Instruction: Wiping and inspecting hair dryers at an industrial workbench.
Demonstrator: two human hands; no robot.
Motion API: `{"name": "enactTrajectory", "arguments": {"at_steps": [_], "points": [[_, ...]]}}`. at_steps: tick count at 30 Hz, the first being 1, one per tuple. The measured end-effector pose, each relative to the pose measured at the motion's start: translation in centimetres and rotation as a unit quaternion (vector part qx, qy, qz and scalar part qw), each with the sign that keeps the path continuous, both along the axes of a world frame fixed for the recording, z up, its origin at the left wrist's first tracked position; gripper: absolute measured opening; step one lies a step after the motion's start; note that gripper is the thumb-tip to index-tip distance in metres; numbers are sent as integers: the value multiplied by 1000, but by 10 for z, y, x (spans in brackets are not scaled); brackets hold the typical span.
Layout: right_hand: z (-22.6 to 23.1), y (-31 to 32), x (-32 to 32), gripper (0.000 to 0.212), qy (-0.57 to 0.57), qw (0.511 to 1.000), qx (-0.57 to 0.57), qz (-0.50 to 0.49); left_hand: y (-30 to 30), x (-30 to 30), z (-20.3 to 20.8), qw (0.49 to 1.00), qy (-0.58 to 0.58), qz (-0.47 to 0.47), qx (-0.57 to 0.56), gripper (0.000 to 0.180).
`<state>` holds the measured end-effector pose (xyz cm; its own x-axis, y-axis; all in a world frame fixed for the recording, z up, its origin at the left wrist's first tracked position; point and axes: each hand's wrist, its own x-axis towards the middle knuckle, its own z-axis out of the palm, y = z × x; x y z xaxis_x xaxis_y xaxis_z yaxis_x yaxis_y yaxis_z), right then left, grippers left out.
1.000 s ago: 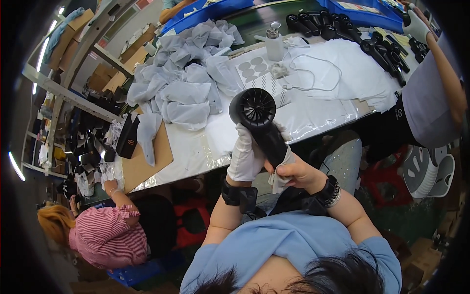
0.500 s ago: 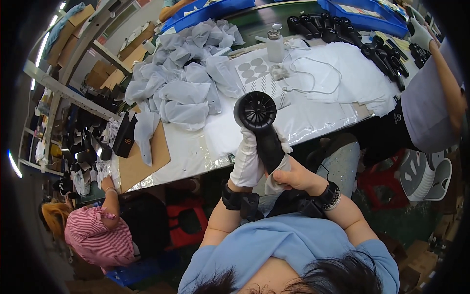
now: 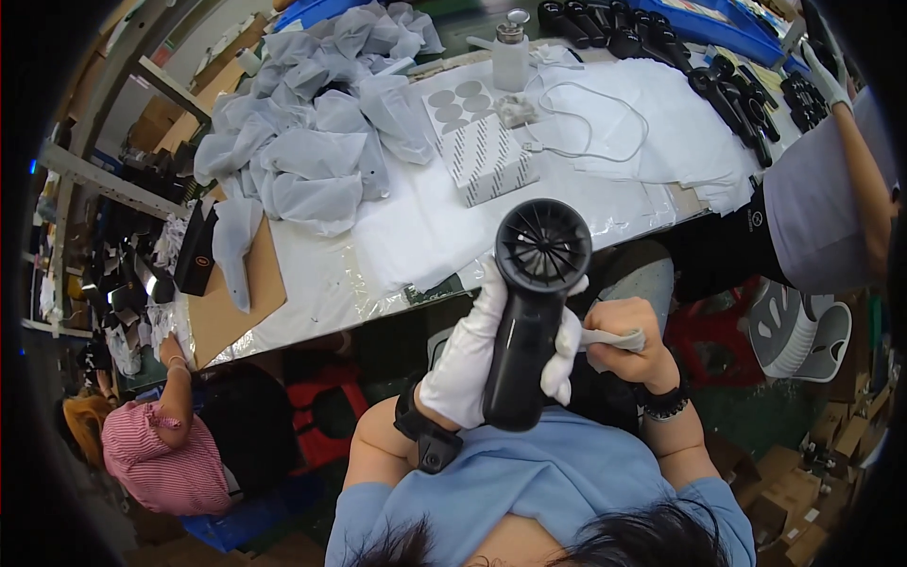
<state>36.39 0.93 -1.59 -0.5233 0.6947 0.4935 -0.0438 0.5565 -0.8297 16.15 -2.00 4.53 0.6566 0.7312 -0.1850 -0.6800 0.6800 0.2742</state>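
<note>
My left hand (image 3: 461, 373), in a white glove, is wrapped round the handle of a black handheld fan (image 3: 515, 354). The fan is held upright close to my body, its round grille with radial blades facing up. Gloved fingertips show along the handle's right side. Just right of the fan, my bare right hand (image 3: 628, 345) is closed in a fist on a pale cloth (image 3: 605, 336). A narrow end of the cloth sticks out towards the fan; the rest is hidden in the fist.
Frosted plastic bags (image 3: 312, 180) are heaped on the table's left. A striped white box (image 3: 487, 165), a pump bottle (image 3: 511, 61) and a white cable (image 3: 590, 151) lie mid-table. Several black fans (image 3: 652, 42) lie at back right. Co-workers sit left, in a striped shirt (image 3: 151, 454), and right (image 3: 822, 198).
The fan has come down and nearer to my body, tilted more upright. My right hand with the cloth has moved off the handle to the right. The table view has shifted slightly.
</note>
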Motion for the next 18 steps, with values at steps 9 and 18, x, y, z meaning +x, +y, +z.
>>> {"name": "enactTrajectory", "arguments": {"at_steps": [9, 18], "points": [[-31, 15, 15, 12, 18, 999, -28, -6, 18, 8, -16, 998, 42, -42, 9, 80], [-34, 25, 25, 9, 15, 1000, -5, -1, 29, 20, -22, 998, 51, -43, 6, 80]]}}
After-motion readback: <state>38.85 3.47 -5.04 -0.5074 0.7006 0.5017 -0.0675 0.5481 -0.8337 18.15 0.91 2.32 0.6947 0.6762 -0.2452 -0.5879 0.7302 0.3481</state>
